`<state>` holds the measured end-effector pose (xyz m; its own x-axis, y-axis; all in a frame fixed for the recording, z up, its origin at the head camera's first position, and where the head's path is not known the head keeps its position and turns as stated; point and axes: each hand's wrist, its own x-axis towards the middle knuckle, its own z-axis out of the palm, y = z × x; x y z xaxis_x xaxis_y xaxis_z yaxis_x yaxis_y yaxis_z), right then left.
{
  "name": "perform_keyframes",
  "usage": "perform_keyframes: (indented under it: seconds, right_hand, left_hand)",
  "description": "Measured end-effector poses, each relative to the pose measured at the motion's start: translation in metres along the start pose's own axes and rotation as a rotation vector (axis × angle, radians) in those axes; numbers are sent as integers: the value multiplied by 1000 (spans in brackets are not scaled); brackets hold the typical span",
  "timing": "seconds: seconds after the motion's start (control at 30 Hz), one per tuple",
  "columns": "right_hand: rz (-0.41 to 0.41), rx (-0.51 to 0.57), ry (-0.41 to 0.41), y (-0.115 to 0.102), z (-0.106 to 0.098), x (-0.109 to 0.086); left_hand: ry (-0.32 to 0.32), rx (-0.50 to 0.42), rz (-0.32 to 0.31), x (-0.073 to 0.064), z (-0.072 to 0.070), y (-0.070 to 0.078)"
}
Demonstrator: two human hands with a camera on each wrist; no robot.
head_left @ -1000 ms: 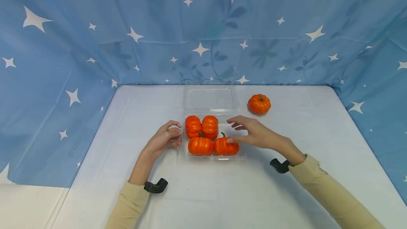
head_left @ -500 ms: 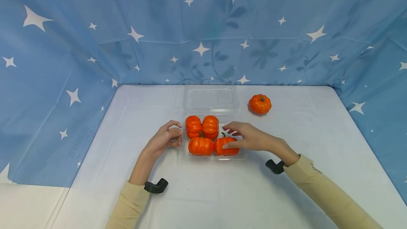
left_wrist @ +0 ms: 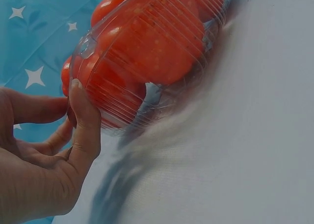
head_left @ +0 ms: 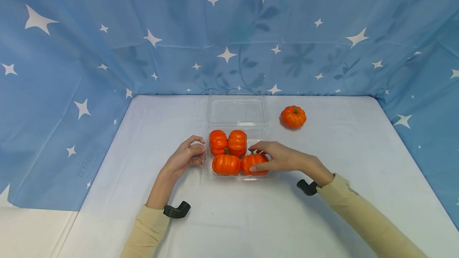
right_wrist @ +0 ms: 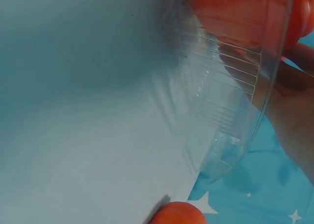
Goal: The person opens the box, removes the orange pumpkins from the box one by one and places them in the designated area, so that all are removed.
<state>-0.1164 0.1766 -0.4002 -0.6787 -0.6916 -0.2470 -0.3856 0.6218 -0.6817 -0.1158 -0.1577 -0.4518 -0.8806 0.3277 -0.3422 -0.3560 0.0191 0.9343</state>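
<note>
A clear plastic clamshell box (head_left: pixel 265 132) lies with its lid (head_left: pixel 236 111) folded back, away from the person. Several orange toy pumpkins with green stems sit in its base, among them a front left pumpkin (head_left: pixel 226 165) and two at the back left. My left hand (head_left: pixel 184 155) pinches the box's left rim between thumb and fingers, plain in the left wrist view. With the thumb on its near side and the fingers behind, my right hand (head_left: pixel 281 157) holds the front right pumpkin (head_left: pixel 247 164). That pumpkin is partly hidden by the hand.
Another orange pumpkin (head_left: pixel 293 117) stands on the white-covered table (head_left: pixel 229 218), behind and right of the box. A blue curtain (head_left: pixel 186 31) with white stars hangs along the back and sides. Both wrists carry black cameras.
My right hand has moved left and slightly down onto the front right pumpkin, which has shifted a little left. The left hand stays at the box's rim.
</note>
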Motion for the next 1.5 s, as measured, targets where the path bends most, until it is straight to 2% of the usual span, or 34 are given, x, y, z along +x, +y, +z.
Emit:
perform_keyframes:
  seconds: [0.2,0.4,0.6,0.93,1.07,1.3,1.5]
  right_hand:
    - [-56,42,-22,3,1,1]
    - [-112,4,-39,2,1,2]
    - [-120,-11,-50,-1,3,5]
    - [-47,-42,-43,-11,-4,2]
    - [-46,-43,-35,-11,-9,-1]
    - [7,15,-30,-7,-15,-5]
    - [-8,32,22,-4,-16,-7]
  left_hand:
    - [3,5,1,1,0,-1]
    - [6,2,0,1,1,0]
    - [10,3,1,0,1,0]
    - [13,12,1,1,1,2]
    - [2,12,6,2,1,1]
    - [-3,10,3,2,1,2]
    - [-3,17,-3,2,1,3]
